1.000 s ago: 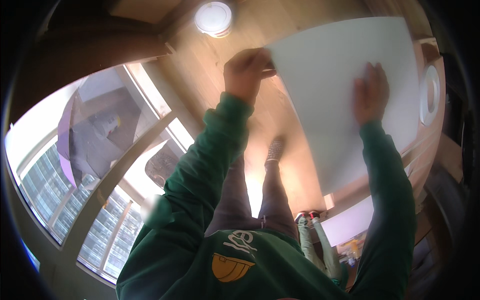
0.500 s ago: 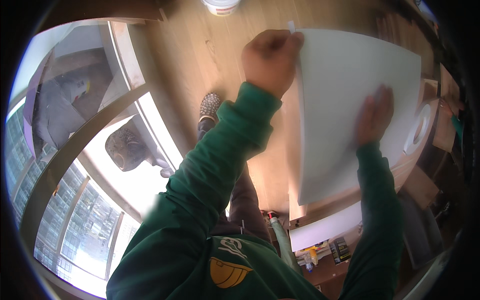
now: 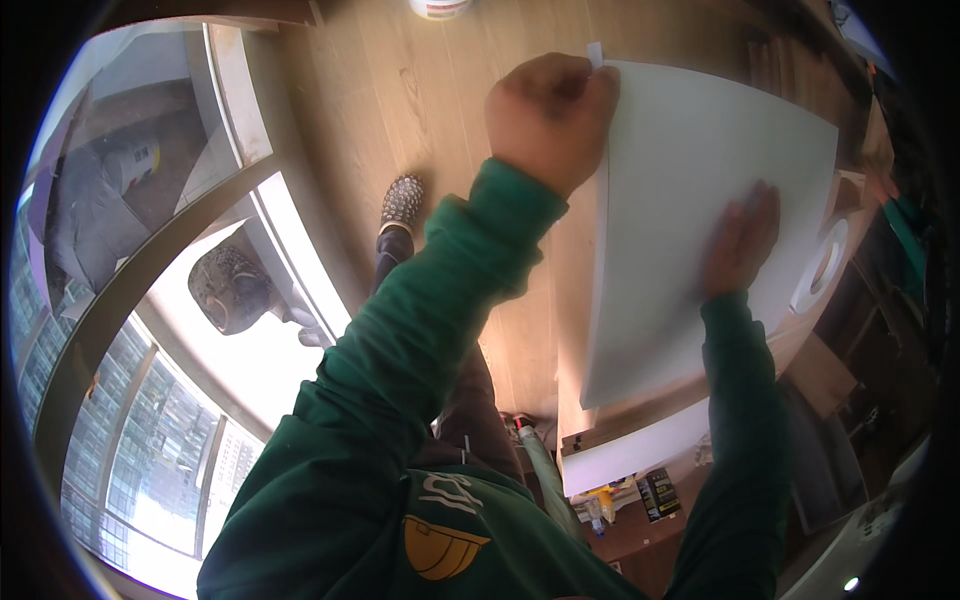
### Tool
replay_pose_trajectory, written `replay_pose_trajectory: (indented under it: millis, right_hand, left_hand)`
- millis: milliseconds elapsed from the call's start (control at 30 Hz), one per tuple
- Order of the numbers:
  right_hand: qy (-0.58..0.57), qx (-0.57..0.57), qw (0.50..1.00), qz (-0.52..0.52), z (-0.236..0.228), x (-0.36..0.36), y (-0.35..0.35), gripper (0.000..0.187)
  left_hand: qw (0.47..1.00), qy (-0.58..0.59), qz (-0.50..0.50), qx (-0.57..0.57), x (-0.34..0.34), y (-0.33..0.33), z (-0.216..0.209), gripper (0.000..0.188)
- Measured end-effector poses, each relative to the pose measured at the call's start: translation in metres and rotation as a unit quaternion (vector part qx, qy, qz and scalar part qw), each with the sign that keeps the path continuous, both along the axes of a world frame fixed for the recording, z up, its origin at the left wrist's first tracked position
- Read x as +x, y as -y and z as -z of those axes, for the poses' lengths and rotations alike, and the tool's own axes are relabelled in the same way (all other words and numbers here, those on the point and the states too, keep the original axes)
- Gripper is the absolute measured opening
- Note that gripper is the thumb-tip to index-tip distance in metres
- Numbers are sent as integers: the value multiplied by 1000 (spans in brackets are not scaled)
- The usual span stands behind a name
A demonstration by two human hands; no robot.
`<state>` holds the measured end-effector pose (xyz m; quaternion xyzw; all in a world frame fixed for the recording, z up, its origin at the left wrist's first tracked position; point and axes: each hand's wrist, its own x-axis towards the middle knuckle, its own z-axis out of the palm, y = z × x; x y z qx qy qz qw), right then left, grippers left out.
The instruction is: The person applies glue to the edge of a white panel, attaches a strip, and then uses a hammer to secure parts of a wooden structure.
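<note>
A large white board lies flat on a wooden work surface to the right of my body. At its far left corner my left hand is closed, thumb and bent fingers pinching a narrow white strip whose end sticks out past the corner. The strip seems to follow the board's left edge, though my fingers hide part of it. My right hand rests on the board's right half, fingers stretched out and palm down. Just beyond the board's right edge sits a white ring-shaped roll.
A window with a pale frame runs along the left, a dark rounded object on its sill. A white bucket stands on the wood floor ahead. Below the board, a shelf holds a black box and small bottles.
My left hand has shifted slightly right along with the strip's end. The view has turned a little; my right hand still lies spread on the board.
</note>
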<state>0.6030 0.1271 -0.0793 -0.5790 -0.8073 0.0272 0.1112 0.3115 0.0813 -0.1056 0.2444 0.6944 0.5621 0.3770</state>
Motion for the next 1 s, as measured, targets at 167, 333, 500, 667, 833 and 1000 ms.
replay_pose_trajectory:
  millis: [167,333,500,667,833,1000]
  right_hand:
    - [-19,-13,1000,3,4,1,3,64]
    - [-3,-17,1000,6,4,5,2,66]
    - [-3,-20,1000,10,4,-1,3,67]
    - [1,-19,1000,7,4,-1,3,67]
    - [-5,-24,1000,11,3,-1,3,68]
    - [-14,-27,999,21,3,-2,4,69]
  left_hand:
    - [960,258,103,-42,-40,-7,0,39]
    - [956,201,211,-42,-63,-24,-5,27]
    - [971,139,185,-55,-59,-20,-17,29]
    - [981,82,169,-53,-55,-17,-22,30]
    - [985,66,158,-38,-53,-14,-17,32]
    - [989,115,86,43,-21,6,0,33]
